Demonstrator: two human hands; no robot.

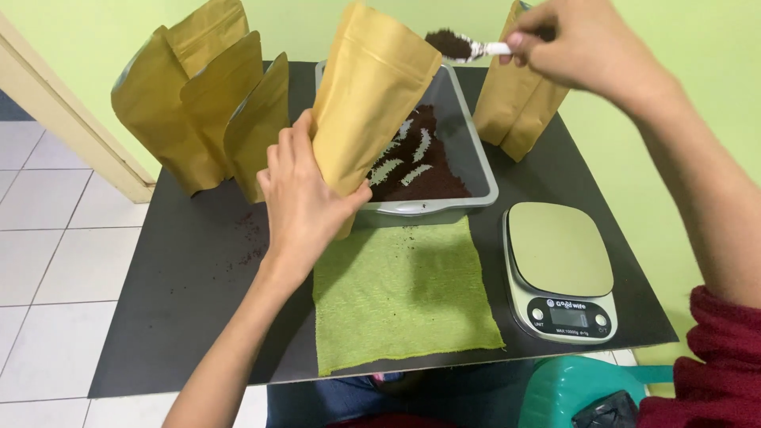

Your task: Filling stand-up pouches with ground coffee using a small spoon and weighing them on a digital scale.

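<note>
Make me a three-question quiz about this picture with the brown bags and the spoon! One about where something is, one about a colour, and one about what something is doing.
1. Where does the kitchen scale sit?
A. right of the green cloth
B. inside the grey tray
C. on the floor

2. What colour is the table top?
A. white
B. black
C. red

3. How is the spoon in the right hand?
A. empty
B. lying on the table
C. heaped with dark grounds

Answers:
1. A, the scale rests on the table just to the right of the cloth.
2. B, the board under everything is black, with some dark crumbs spilled on it.
3. C, the spoon is held up in the air with a dark pile on it, near the open pouch that the left hand holds tilted over the tray.
</note>
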